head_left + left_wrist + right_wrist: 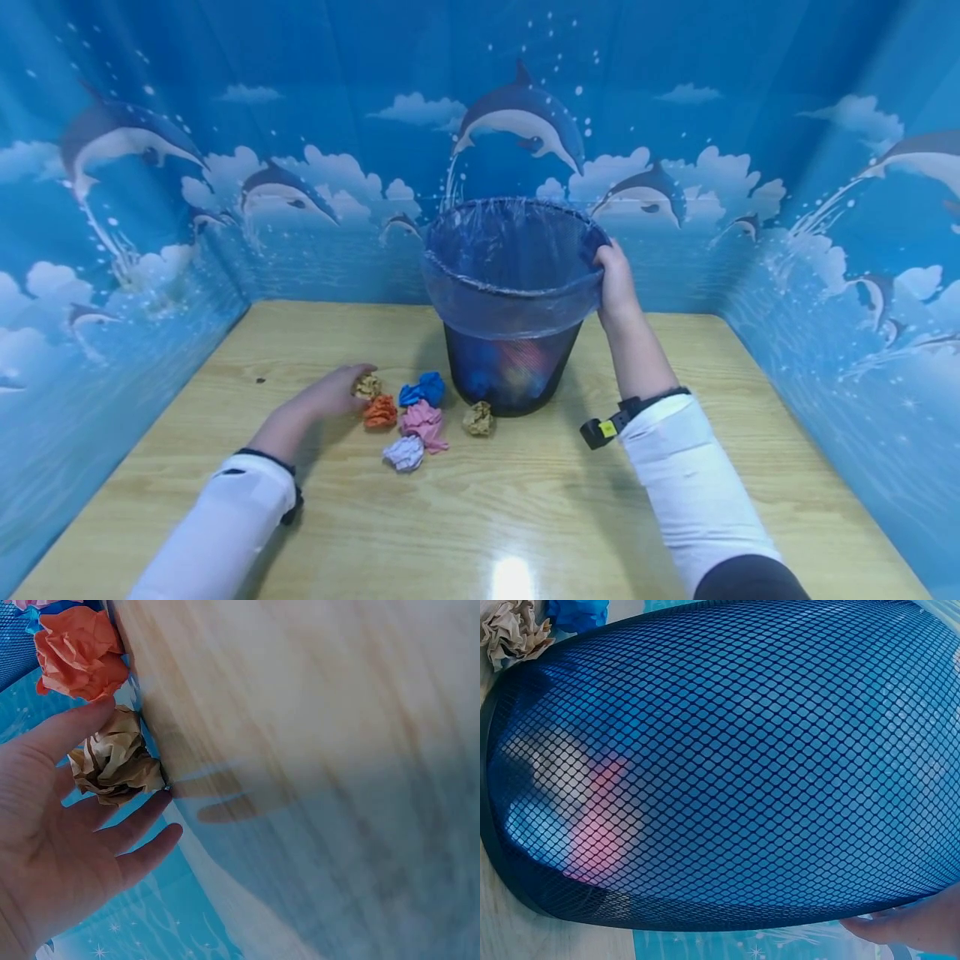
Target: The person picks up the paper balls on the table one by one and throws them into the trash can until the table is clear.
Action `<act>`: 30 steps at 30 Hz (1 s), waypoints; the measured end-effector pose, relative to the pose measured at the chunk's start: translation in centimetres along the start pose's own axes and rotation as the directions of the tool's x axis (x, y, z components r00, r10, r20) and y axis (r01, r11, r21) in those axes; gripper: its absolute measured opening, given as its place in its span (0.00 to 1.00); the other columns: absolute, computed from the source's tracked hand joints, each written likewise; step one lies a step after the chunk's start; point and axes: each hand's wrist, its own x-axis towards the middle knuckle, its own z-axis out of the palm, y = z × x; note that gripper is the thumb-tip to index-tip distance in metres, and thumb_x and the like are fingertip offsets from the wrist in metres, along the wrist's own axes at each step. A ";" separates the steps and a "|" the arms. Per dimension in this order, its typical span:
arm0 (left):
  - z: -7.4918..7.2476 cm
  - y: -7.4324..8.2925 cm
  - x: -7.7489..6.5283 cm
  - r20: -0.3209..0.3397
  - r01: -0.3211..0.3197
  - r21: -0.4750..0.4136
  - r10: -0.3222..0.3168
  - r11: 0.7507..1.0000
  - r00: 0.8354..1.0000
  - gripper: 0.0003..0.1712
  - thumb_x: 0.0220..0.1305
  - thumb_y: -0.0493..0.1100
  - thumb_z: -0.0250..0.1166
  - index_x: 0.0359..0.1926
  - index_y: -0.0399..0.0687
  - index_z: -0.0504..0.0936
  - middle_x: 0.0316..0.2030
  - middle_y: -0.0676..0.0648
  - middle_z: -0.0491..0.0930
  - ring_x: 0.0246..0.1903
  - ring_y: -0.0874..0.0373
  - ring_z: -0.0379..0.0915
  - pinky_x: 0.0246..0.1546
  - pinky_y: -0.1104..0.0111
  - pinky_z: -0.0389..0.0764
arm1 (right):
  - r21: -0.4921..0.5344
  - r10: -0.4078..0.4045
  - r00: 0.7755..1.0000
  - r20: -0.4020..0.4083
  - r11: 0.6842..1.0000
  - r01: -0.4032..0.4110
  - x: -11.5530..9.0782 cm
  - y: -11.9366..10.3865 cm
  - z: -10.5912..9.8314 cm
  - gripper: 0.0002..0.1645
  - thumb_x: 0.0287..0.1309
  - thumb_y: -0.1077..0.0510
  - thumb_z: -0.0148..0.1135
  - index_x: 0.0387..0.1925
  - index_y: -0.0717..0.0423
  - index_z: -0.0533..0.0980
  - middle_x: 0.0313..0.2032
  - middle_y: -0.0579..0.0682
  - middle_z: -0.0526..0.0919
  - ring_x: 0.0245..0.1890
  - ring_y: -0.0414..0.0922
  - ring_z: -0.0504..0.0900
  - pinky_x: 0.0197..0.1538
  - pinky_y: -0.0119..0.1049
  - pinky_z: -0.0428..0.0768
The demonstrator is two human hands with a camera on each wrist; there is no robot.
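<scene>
A black mesh wastebasket [517,367] lined with a clear plastic bag stands at the back middle of the table. My right hand [618,279] grips its rim at the right side; in the right wrist view only part of that hand [915,926] shows. At the left, my left hand [337,392] is around a tan crumpled paper ball [116,757], its fingers spread and loosely bent, the thumb close to the ball's top. An orange paper ball [380,412] lies right beside it. Blurred coloured lumps [600,825] show through the mesh inside the basket.
Right of the left hand lie a blue [422,389], a pink [424,423] and a white crumpled paper [404,453]. Another tan paper ball [478,419] sits against the basket's base. A dolphin-printed curtain [345,125] encloses the wooden table [450,533] at the back and sides.
</scene>
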 end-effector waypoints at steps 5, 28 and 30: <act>0.1 0.0 0.1 -0.006 0.001 -0.005 -0.001 1.000 1.000 0.38 0.58 0.36 0.65 0.67 0.28 0.61 0.63 0.23 0.64 0.63 0.28 0.60 0.63 0.41 0.63 | -0.006 0.024 1.000 -0.008 1.000 -0.024 -0.1 0.0 0.0 0.46 0.56 0.59 0.33 0.77 0.52 0.37 0.77 0.48 0.37 0.74 0.45 0.43 0.72 0.40 0.51; -0.5 -0.2 -0.5 -0.165 -0.026 -0.002 0.026 1.000 0.986 0.38 0.53 0.31 0.65 0.65 0.27 0.64 0.60 0.22 0.66 0.60 0.27 0.63 0.61 0.41 0.65 | -0.015 0.029 0.999 -0.028 0.999 -0.030 -0.2 0.0 0.1 0.47 0.56 0.59 0.35 0.77 0.51 0.35 0.77 0.47 0.33 0.76 0.45 0.39 0.73 0.42 0.48; -0.9 -0.1 -0.6 -0.175 -0.014 0.004 0.014 1.000 0.985 0.38 0.55 0.33 0.65 0.66 0.28 0.62 0.61 0.23 0.65 0.61 0.26 0.61 0.62 0.40 0.64 | -0.016 0.033 0.999 -0.027 0.999 -0.033 -0.2 0.0 0.0 0.47 0.57 0.58 0.35 0.77 0.51 0.34 0.77 0.47 0.32 0.76 0.45 0.37 0.74 0.41 0.47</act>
